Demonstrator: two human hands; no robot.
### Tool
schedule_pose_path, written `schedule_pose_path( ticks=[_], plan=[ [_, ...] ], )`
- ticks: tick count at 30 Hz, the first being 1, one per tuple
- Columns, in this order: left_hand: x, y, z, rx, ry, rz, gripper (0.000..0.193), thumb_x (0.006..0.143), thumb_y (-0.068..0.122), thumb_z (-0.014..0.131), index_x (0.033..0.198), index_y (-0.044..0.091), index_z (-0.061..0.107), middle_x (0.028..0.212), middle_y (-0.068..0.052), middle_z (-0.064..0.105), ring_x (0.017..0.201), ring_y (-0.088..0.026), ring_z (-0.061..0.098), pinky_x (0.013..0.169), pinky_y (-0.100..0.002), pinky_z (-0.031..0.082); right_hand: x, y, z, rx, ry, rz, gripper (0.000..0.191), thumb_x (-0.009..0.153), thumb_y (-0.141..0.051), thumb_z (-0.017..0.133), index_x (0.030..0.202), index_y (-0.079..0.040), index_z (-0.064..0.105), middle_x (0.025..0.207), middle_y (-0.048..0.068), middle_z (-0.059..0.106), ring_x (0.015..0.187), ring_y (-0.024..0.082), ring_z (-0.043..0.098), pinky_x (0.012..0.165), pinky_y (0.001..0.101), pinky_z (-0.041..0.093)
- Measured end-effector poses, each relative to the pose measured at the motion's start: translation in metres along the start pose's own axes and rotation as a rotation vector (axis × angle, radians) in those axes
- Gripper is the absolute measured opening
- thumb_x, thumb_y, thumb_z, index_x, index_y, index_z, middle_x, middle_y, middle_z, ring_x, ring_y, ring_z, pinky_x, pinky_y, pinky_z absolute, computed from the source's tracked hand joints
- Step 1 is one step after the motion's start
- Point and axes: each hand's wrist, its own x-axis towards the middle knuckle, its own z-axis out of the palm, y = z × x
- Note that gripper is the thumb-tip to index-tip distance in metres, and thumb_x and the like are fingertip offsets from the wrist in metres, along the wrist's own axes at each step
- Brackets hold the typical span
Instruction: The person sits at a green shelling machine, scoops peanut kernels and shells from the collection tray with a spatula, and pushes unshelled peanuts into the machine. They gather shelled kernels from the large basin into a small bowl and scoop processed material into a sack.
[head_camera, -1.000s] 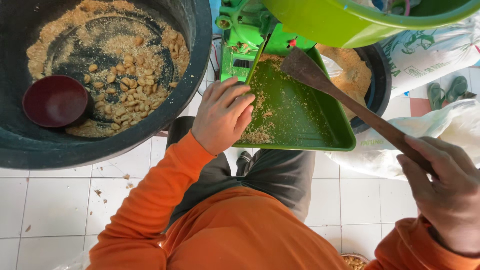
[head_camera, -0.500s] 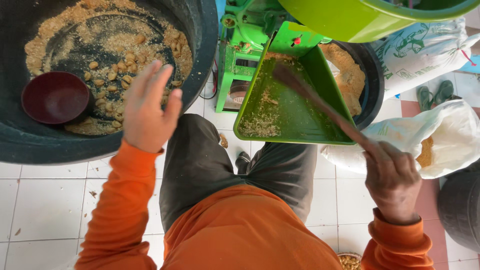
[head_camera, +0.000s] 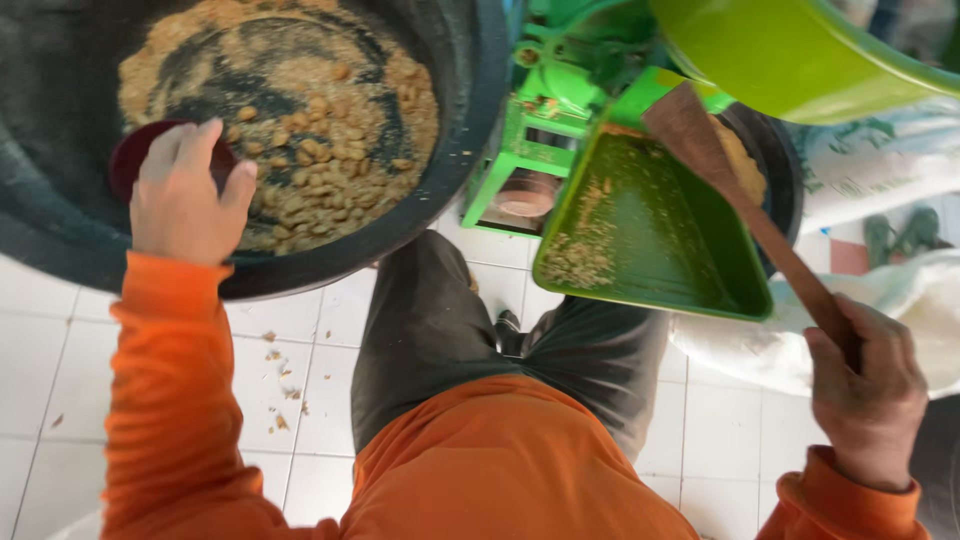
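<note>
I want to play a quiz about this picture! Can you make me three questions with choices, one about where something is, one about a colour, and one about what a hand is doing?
1. Where is the left hand?
A. Over the small dark red bowl in the big black tub
B. On the floor tiles
C. Inside the white sack

2. What colour is the tray under the machine?
A. Blue
B. Green
C. Yellow

3. What is the right hand doing?
A. Resting open and empty
B. Pouring water
C. Gripping a wooden paddle

Answers:
1. A, the fingers lie across the red bowl's rim, above the crushed yellow grain.
2. B, the tray is bright green like the machine.
3. C, the fingers are closed on the handle, and the blade rests on the tray.
</note>
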Motion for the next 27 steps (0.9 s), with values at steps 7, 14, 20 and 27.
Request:
schedule_pose_path(
  ticks=[7, 14, 20, 27],
  plan=[
    [0.059, -0.092, 0.027, 0.335, -0.362, -0.406, 0.052, 0.094, 0.044, 0.075, 0.132, 0.010, 0.068, 0.123, -0.027, 0.066, 0.108, -0.049, 0.064, 0.087, -0.060, 0.052, 0.028, 0.046, 0.052, 0.046, -0.176, -0.069, 0.033, 0.106, -0.008, 0.076, 0.136, 0.002, 0.068, 0.117, 0.020, 0.070, 0.100, 0.026, 0.071, 0.091, 0.0328, 0.056],
    [0.079, -0.115, 0.049, 0.576, -0.779, -0.403, 0.112, 0.064, 0.015, 0.099, 0.157, 0.021, 0.036, 0.160, -0.016, 0.033, 0.136, -0.045, 0.045, 0.101, -0.060, 0.047, 0.034, 0.059, 0.080, 0.122, -0.133, -0.103, 0.048, 0.111, -0.017, 0.071, 0.148, 0.004, 0.049, 0.144, 0.024, 0.053, 0.120, 0.030, 0.059, 0.101, 0.0355, 0.052],
    [0.090, -0.115, 0.058, 0.675, -1.085, -0.250, 0.130, 0.064, 0.033, 0.103, 0.164, 0.025, 0.020, 0.161, -0.019, 0.027, 0.149, -0.041, 0.029, 0.116, -0.063, 0.029, 0.056, -0.092, 0.070, 0.047, -0.238, -0.434, 0.041, 0.087, -0.015, 0.080, 0.124, -0.006, 0.063, 0.134, 0.014, 0.062, 0.122, 0.030, 0.065, 0.103, 0.0385, 0.059],
    [0.105, -0.111, 0.074, 0.778, -1.110, 0.009, 0.078, 0.082, 0.028, 0.087, 0.150, 0.017, 0.049, 0.152, -0.023, 0.043, 0.139, -0.040, 0.047, 0.106, -0.056, 0.046, 0.141, -0.268, 0.064, 0.115, -0.333, -0.675, 0.045, 0.076, -0.011, 0.084, 0.118, -0.005, 0.070, 0.128, 0.016, 0.069, 0.108, 0.035, 0.070, 0.090, 0.0419, 0.058]
  ],
)
